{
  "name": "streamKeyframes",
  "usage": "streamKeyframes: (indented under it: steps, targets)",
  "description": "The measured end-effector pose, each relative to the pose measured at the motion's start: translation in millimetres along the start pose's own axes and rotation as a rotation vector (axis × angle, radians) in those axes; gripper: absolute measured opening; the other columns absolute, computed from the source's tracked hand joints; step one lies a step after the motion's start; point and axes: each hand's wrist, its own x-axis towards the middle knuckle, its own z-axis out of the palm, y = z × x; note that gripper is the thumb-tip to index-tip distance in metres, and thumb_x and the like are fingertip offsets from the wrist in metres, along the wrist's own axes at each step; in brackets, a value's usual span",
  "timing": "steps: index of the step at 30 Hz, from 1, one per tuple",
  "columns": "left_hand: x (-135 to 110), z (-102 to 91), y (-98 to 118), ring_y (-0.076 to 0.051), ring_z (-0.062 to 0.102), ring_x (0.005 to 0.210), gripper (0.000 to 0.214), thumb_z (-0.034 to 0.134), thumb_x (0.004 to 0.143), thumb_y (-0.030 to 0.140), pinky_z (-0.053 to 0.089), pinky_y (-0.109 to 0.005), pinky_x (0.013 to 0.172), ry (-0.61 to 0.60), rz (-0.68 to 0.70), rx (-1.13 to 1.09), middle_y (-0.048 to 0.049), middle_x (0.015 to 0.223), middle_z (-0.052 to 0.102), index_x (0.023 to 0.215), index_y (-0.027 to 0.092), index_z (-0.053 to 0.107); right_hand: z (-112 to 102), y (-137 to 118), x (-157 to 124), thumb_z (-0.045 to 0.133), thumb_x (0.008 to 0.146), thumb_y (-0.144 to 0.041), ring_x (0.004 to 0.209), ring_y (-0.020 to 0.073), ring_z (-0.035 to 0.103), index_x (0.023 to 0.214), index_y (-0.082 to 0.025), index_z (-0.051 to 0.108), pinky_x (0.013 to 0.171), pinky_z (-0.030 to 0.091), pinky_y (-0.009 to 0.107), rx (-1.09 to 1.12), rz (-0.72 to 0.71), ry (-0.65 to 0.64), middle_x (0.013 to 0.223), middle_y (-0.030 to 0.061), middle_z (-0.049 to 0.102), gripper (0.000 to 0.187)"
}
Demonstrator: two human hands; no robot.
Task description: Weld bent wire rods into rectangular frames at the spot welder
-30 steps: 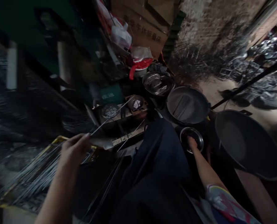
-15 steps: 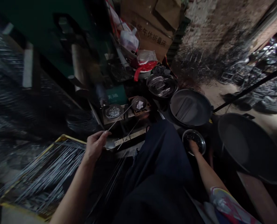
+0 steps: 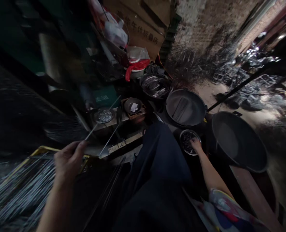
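Note:
My left hand (image 3: 69,159) is closed, its thumb and fingers pinching the near end of a thin metal rod (image 3: 104,118). The rod slants up to the right, across a small dish (image 3: 104,115) of shiny metal bits. At the right, my right hand (image 3: 196,145) reaches over the rim of a round metal bowl (image 3: 180,141). Small dark pieces (image 3: 186,141) lie in that bowl. The fingers look drawn together above them; what they hold, if anything, is too small to make out. A second thin rod (image 3: 110,138) leans at the work stand.
Many metal rods (image 3: 34,183) lie in a yellow-edged crate (image 3: 40,149) at lower left. Large dark pans (image 3: 186,106) (image 3: 239,141) stand right, beside coiled wire (image 3: 156,86). A dish with white scraps (image 3: 133,106) sits mid-stand. A dark machine (image 3: 48,58) rises at left.
The view has swung, shifting the surroundings leftward. My left hand has moved left and nearer with the rod. My right hand's fingers have come up from deep in the bowl towards its right side.

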Motion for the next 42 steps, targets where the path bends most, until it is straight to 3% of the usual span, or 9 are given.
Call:
streamKeyframes:
  steps: [5,9,11,14,18,21,24,32,42]
  targets:
    - [0.4,-4.8,7.0,-0.014,0.052,0.06,0.03,0.054,0.085,0.04,0.038,-0.023,0.055,-0.086,0.072,-0.105,0.0016,0.064,0.061,0.082,0.015,0.071,-5.5,-56.0,-12.5,0.071,0.07,-0.04,0.067,0.0209,0.069,0.093,-0.015,0.067,0.065,0.058,0.035,0.326,-0.157,-0.077,0.078,0.0088,0.071,0.034]
    - [2.7,-10.6,7.7,-0.013,0.051,0.059,0.033,0.052,0.088,0.04,0.037,-0.023,0.055,-0.09,0.078,-0.154,0.0006,0.063,0.06,0.082,0.014,0.071,8.3,-165.7,-37.8,0.078,0.066,-0.049,0.065,0.0165,0.067,0.094,-0.017,0.066,0.062,0.058,0.03,0.744,-0.383,-0.219,0.076,0.0039,0.07,0.044]
    - [0.5,-12.1,8.5,-0.013,0.049,0.059,0.033,0.052,0.088,0.04,0.036,-0.022,0.055,-0.086,0.077,-0.171,0.001,0.061,0.058,0.081,0.014,0.071,30.0,-232.4,-67.1,0.074,0.073,-0.046,0.062,0.0135,0.066,0.099,-0.018,0.067,0.058,0.056,0.026,0.737,-0.489,-0.395,0.077,0.003,0.07,0.039]
    - [-5.3,-12.5,9.8,-0.013,0.05,0.059,0.033,0.052,0.089,0.04,0.037,-0.022,0.056,-0.064,0.059,-0.199,0.0011,0.061,0.058,0.08,0.015,0.07,83.5,-317.9,-118.5,0.075,0.073,-0.043,0.057,0.0124,0.065,0.097,-0.017,0.07,0.055,0.055,0.024,0.748,-0.609,-0.651,0.073,0.0022,0.07,0.035]
    - [-10.7,-13.0,9.0,-0.015,0.056,0.064,0.032,0.049,0.09,0.04,0.04,-0.022,0.061,-0.038,0.039,-0.224,-0.0007,0.069,0.065,0.081,0.016,0.069,163.1,-379.6,-173.2,0.083,0.064,-0.039,0.061,0.0167,0.07,0.081,-0.013,0.069,0.052,0.055,0.023,0.848,-0.456,-0.928,0.071,0.0061,0.071,0.034]
    - [-11.6,-13.8,6.5,-0.015,0.056,0.064,0.033,0.048,0.091,0.04,0.04,-0.023,0.061,-0.014,0.014,-0.225,-0.0007,0.067,0.064,0.082,0.017,0.069,201.7,-397.1,-198.8,0.083,0.063,-0.042,0.051,0.0129,0.066,0.071,-0.013,0.064,0.043,0.051,0.018,0.887,-0.334,-0.943,0.064,0.0042,0.069,0.035]
    - [-11.0,-14.0,3.6,-0.015,0.056,0.063,0.033,0.049,0.091,0.039,0.04,-0.023,0.06,0.017,-0.011,-0.247,-0.0007,0.066,0.064,0.081,0.016,0.069,218.5,-405.4,-216.2,0.08,0.064,-0.047,0.043,0.0081,0.058,0.069,-0.015,0.061,0.037,0.046,0.015,0.934,-0.305,-0.913,0.059,0.0,0.067,0.037]
    - [-13.2,-5.6,-3.0,-0.016,0.059,0.067,0.032,0.048,0.093,0.038,0.041,-0.023,0.063,0.078,-0.061,-0.322,-0.001,0.069,0.066,0.081,0.017,0.068,225.9,-416.3,-241.5,0.082,0.062,-0.043,0.048,0.0055,0.055,0.074,-0.016,0.062,0.041,0.044,0.013,1.115,-0.239,-0.874,0.062,-0.0024,0.065,0.036]
    - [-15.2,-0.4,2.9,-0.015,0.055,0.059,0.035,0.045,0.094,0.041,0.037,-0.024,0.057,0.13,-0.095,-0.289,0.0003,0.062,0.061,0.082,0.018,0.069,229.6,-421.9,-245.6,0.077,0.066,-0.041,0.043,0.0043,0.044,0.071,-0.018,0.056,0.038,0.032,0.015,1.135,-0.28,-0.8,0.057,-0.0054,0.057,0.032]
